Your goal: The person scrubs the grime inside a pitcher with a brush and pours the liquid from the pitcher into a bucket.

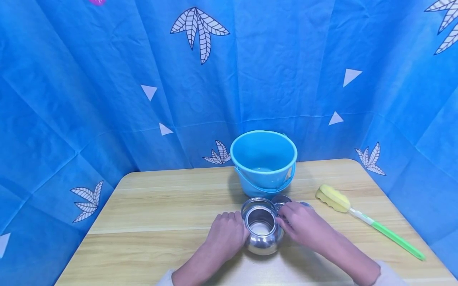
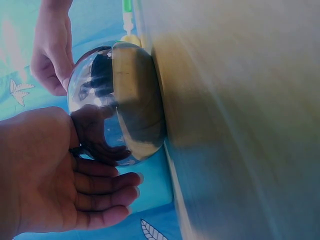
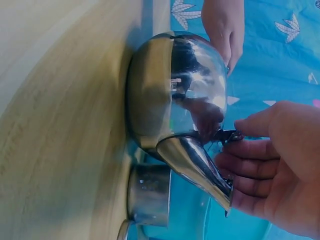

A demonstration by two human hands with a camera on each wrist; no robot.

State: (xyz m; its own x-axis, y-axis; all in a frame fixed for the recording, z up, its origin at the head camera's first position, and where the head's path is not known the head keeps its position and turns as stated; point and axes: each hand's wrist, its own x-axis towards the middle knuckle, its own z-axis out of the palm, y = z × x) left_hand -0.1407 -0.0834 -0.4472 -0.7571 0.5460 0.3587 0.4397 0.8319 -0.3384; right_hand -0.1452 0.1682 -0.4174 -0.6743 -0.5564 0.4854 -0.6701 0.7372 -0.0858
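Observation:
A shiny round stainless steel teapot (image 1: 264, 242) stands upright and lidless on the table, its mouth facing up. Its hoop handle (image 1: 257, 200) lies tipped back behind the mouth. My left hand (image 1: 229, 234) is at the teapot's left side, thumb and forefinger pinching near the handle's end; the left wrist view (image 2: 55, 185) shows its other fingers loosely bent beside the body. On the right side, my right hand (image 1: 304, 224) pinches the small fitting (image 3: 230, 135) at the other handle end, above the spout (image 3: 195, 167), with its remaining fingers beside the spout.
A small metal strainer cup (image 1: 280, 200) stands behind the right hand, with a mostly hidden metal piece (image 1: 305, 205) beside it. A blue bucket (image 1: 264, 186) stands behind the teapot. A yellow sponge brush (image 1: 334, 198) with a green handle lies to the right. Blue curtains (image 1: 268, 79) surround the table.

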